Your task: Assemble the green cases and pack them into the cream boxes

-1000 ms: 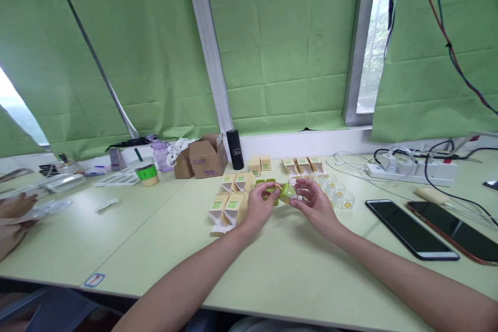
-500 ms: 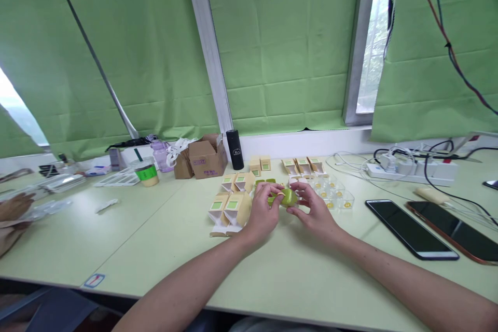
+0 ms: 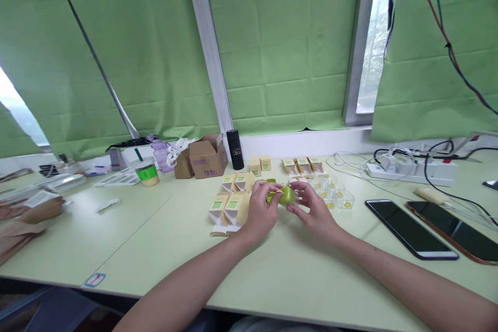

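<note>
Between my two hands, above the table, is a small glossy green rounded object (image 3: 287,195); its exact kind does not show. My left hand (image 3: 264,206) is closed on its left side, thumb and fingers pinching. From the right, the fingertips of my right hand (image 3: 312,207) grip its other side, with something clear beside it. Just left of my left hand stand small open cardboard boxes (image 3: 229,207) with green labels. Behind my right hand sit several clear plastic cups (image 3: 338,196) with yellow bits inside. More green pieces (image 3: 271,181) show partly behind my left hand.
Two phones (image 3: 410,228) lie at right before a power strip (image 3: 412,172) with cables. At the back are a black bottle (image 3: 234,149), a brown carton (image 3: 209,158) and a drink cup (image 3: 147,172). Another person's hand (image 3: 43,209) is at far left.
My hands stay nearly in place, while the green object shifts and turns slightly between my fingers. At far left, the other person's hands have moved right, further over the table.
</note>
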`<action>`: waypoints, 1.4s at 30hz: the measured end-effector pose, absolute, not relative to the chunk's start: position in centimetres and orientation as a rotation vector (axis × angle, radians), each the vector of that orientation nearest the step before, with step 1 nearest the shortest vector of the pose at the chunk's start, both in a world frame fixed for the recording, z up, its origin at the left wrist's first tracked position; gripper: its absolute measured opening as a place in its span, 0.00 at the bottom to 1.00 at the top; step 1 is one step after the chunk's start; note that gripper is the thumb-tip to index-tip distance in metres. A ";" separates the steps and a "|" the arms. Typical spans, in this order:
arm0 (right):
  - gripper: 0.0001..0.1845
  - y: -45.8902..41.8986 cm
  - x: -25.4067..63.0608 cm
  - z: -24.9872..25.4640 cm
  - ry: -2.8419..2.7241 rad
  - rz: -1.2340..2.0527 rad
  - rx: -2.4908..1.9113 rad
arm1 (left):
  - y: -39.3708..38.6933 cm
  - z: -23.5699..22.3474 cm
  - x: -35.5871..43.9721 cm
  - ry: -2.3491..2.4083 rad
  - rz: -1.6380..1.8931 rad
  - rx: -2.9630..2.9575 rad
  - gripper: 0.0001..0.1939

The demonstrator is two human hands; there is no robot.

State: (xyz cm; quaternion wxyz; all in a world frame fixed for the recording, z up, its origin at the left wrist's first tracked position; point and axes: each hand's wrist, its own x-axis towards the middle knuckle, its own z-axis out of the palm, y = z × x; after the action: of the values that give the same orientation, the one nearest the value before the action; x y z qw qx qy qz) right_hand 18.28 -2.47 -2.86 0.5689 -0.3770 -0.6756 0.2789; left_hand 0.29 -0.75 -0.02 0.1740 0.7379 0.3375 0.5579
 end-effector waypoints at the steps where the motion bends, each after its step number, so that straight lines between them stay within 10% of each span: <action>1: 0.25 -2.5 18.3 -2.8 -1.584 0.637 -0.888 | -0.7 0.1 0.3 0.941 1.598 2.060 0.06; 11: 0.24 -2.2 19.0 -2.6 -1.592 0.534 -0.930 | 2.8 0.4 -0.5 0.882 1.670 1.333 0.22; 19: 0.04 -2.4 20.2 -1.3 -1.792 0.299 -0.993 | 3.3 0.0 -0.7 0.942 1.558 1.092 0.15; 42: 0.11 -6.7 34.3 -2.7 -1.857 -0.144 -1.491 | 3.0 0.3 -0.4 0.917 1.505 0.980 0.06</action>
State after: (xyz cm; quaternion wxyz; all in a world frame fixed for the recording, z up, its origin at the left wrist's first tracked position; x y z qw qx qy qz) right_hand 34.32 -6.74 -2.68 0.3689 -0.5808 -0.7235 -0.0562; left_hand -0.37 2.96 0.34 0.5333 0.4112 0.3847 0.6313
